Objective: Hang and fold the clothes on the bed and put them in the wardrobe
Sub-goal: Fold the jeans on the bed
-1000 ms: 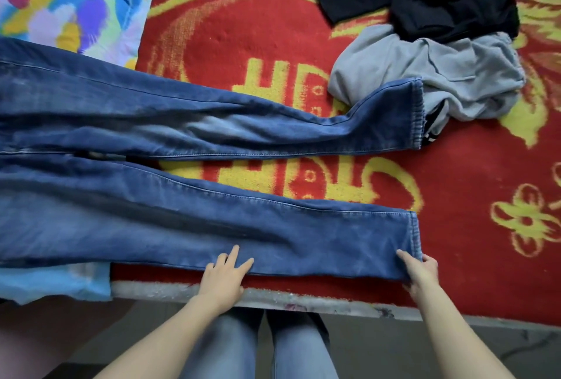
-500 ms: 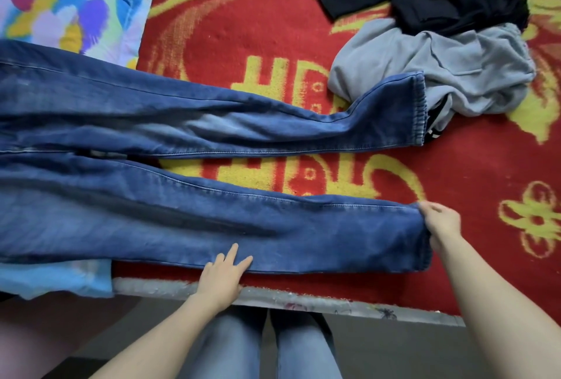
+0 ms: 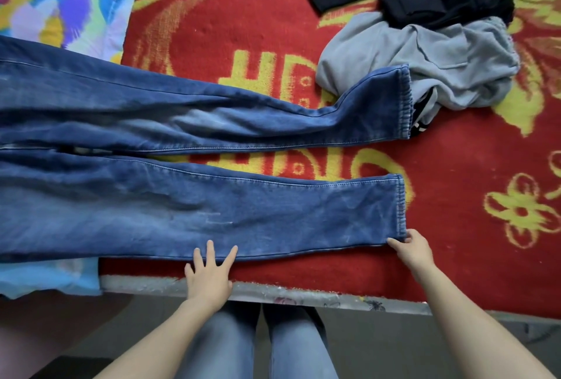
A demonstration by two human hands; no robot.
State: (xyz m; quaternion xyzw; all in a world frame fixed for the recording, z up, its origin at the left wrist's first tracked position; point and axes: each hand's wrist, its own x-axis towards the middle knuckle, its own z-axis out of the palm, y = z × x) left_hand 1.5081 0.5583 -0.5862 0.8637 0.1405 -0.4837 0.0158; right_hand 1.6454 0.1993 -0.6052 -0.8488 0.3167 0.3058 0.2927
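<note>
Jeans point(image 3: 212, 211) flat on bed point(image 3: 455, 172), legs apart, running left from both hands. Left hand point(image 3: 209, 272) splayed flat, pressing near leg's edge. Right hand point(image 3: 409, 249) pinches near hem corner. Judgement: carry near leg over far leg, match hems, then smooth.
</note>
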